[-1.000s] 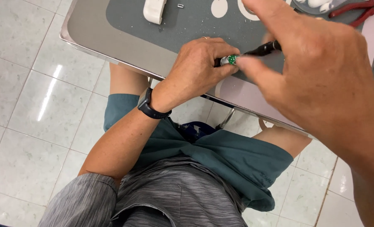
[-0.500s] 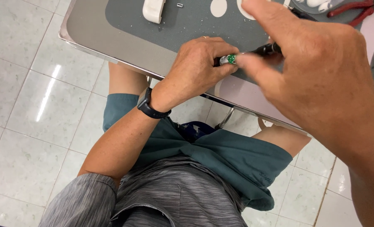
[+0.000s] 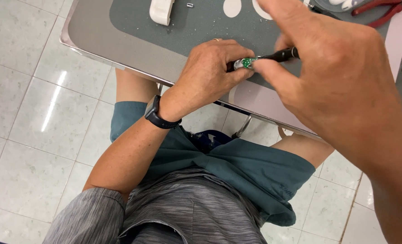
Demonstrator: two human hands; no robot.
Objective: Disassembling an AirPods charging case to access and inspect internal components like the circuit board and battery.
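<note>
Hands: left hand (image 3: 210, 68) pinches green circuit board (image 3: 246, 63); right hand (image 3: 341, 77) holds black tool (image 3: 280, 55).

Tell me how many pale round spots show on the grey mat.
2: one pale round spot sits at the mat's top edge, another just right of it, partly cut off by the right hand. More may be hidden.
</note>
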